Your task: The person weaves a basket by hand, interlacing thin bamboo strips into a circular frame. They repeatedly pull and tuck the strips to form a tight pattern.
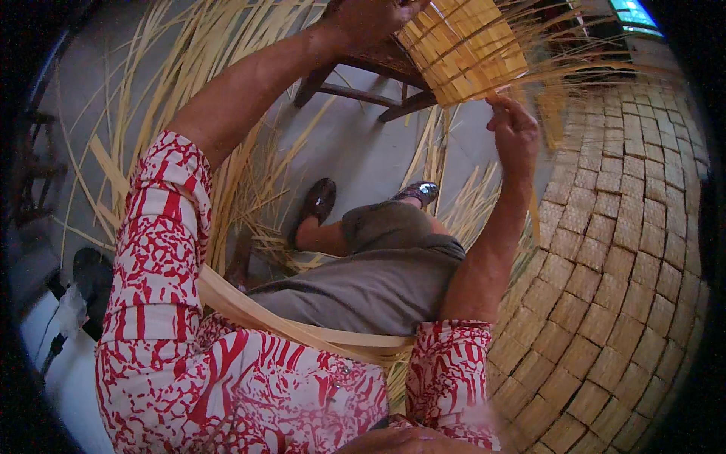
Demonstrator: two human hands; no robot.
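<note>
Clearly two hands [517, 135] [370, 17], one panel [467, 54]

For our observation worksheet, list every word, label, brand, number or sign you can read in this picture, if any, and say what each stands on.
None can be read.
Woven piece between the raised hands: no lettering visible.
Red-and-white shirt: pattern only, no readable words.
Woven blocks at right: no markings visible.
Bright blue-green panel at upper right: too small and blurred to tell whether it bears text.
</note>
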